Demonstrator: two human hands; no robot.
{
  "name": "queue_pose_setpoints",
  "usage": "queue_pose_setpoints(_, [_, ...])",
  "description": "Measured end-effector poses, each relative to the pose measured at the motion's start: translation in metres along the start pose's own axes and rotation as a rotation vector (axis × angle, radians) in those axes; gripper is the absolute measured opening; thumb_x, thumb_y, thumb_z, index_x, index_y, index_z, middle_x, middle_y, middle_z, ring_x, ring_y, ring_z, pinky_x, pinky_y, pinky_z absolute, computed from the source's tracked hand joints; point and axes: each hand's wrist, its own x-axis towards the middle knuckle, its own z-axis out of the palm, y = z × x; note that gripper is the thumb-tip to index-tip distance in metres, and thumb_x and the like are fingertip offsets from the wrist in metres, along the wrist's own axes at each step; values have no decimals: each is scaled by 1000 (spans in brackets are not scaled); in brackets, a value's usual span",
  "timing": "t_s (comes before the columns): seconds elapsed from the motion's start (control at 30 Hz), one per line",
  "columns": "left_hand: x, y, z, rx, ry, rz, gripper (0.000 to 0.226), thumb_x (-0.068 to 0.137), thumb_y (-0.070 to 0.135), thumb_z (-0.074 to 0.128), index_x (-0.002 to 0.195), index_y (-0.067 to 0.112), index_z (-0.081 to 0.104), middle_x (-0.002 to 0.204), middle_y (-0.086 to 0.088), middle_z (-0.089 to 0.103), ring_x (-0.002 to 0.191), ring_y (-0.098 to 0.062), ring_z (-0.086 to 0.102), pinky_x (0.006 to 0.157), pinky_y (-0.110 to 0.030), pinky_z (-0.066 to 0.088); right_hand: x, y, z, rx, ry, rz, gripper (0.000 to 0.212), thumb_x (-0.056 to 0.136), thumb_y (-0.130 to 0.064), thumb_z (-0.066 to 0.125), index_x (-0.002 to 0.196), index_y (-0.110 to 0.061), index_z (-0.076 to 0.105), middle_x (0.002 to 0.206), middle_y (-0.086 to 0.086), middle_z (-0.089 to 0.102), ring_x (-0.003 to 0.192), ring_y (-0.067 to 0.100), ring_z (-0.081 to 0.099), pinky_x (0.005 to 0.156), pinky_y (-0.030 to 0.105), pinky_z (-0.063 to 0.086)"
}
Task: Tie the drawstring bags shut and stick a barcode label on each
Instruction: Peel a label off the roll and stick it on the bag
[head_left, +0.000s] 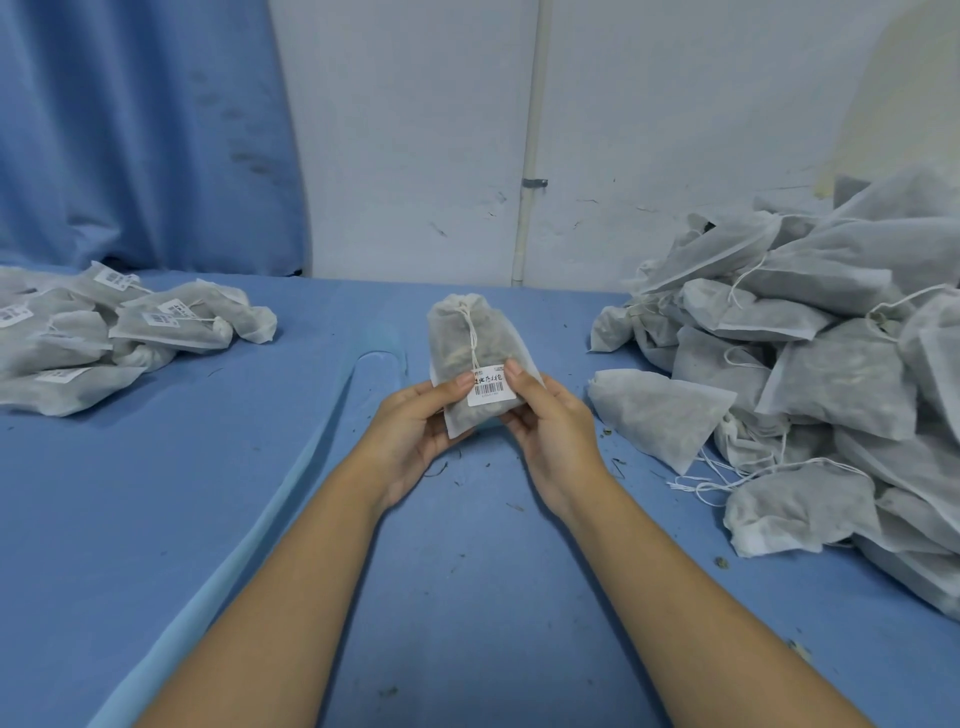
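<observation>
We see two bare forearms nearest us, reaching forward from the bottom edge over the blue cloth (208, 467) that covers the table. They meet at the middle, where both hands hold one drawstring bag (449, 343) up off the cloth, its tied neck pointing away from us and its lower end between the palms.

The left hand (415, 423) grips the bag's lower left corner, fingers curled behind it and thumb laid on the front at the left edge of the barcode label (492, 388). The right hand (550, 421) grips the lower right side in the same way, its thumb tip resting on the label's upper right corner. The label sits flat on the bag's front, between the two thumbs. The white drawstring (470, 332) hangs from the gathered neck down to the label's top edge.

On our left, well apart from the hands, lies a heap of labelled bags (104, 332). On our right a taller pile of unlabelled bags (805, 364) slopes towards the wall (415, 130), loose strings trailing from it onto the cloth.
</observation>
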Motion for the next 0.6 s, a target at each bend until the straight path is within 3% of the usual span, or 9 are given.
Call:
queue_pose_setpoints(0.17, [0,-1,0,148,45,12,23,80,26,68,96,10,70,86,-6,74,71,-15,70,60,-22,55,-1,2,-1,-33,28,-2,17,91,-16,63,95,-1,69,94,12,73,86,17,70,74,23,55])
queue_pose_setpoints(0.3, [-3,-3,5,380,81,23,23,84,32,67,89,10,67,56,-7,62,42,-15,54,43,-22,47,-1,0,1,-30,96,-19,18,93,-21,60,90,-5,67,83,6,72,80,14,69,68,21,54])
queue_pose_setpoints(0.37, [-2,-1,7,279,143,49,18,85,26,66,86,8,62,52,-2,58,41,-11,50,40,-19,42,0,-2,1,-14,159,5,20,94,-27,59,89,-9,66,80,0,71,77,12,68,65,20,54])
queue_pose_setpoints(0.43, [1,8,5,-82,193,167,12,91,16,59,100,9,61,69,2,67,60,-9,63,51,-18,50,1,-5,-1,-24,213,43,22,94,-33,57,91,-13,67,80,-4,69,73,9,65,62,18,52])
queue_pose_setpoints(0.47, [2,12,2,-242,198,246,27,94,12,55,120,8,56,91,1,70,79,-11,68,61,-20,55,2,-6,-2,-34,224,54,23,95,-34,56,92,-14,67,81,-5,69,71,9,64,61,18,52])
queue_pose_setpoints(0.5, [3,15,-3,-340,199,295,48,95,8,53,141,5,39,117,0,65,98,-13,67,71,-25,57,2,-6,-4,-37,229,59,23,95,-33,56,92,-14,68,82,-5,69,70,8,63,61,18,52])
queue_pose_setpoints(0.57, [2,18,-10,-346,220,310,70,95,3,51,151,5,8,151,-3,38,116,-14,59,82,-32,56,2,-5,-6,-26,233,58,20,96,-28,55,91,-14,68,83,-4,70,69,7,63,62,18,52])
queue_pose_setpoints(0.6, [1,17,-10,-300,228,294,70,95,1,50,152,6,9,153,-3,34,117,-14,58,85,-34,55,2,-5,-6,-23,235,57,18,96,-25,54,90,-14,68,83,-4,70,70,7,64,62,18,52])
